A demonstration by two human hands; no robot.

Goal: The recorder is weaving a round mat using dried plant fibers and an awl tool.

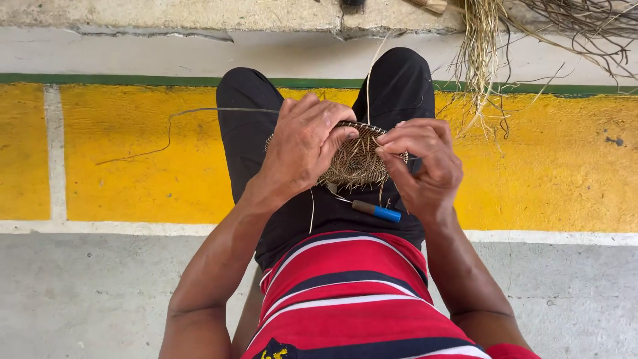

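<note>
While the person sits over a yellow floor band (133, 159) edged white, the woven disc (355, 163) rests on the lap; left hand (306, 143) clasps its rim, right hand (422, 163) pinches a strand there. Loose fibre (482, 60) lies beyond the disc.

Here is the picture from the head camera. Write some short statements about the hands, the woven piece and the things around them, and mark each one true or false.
1. Both hands hold a round woven disc over the lap. True: the left hand and the right hand grip the woven disc.
2. A tool with a blue end lies on the lap below the disc. True: the tool rests on the black trousers.
3. The floor under the legs is painted red. False: the painted band is yellow.
4. A bundle of loose fibres lies at the upper right. True: the fibres lie there.
5. The right hand holds the blue-ended tool. False: neither hand touches it.
</note>
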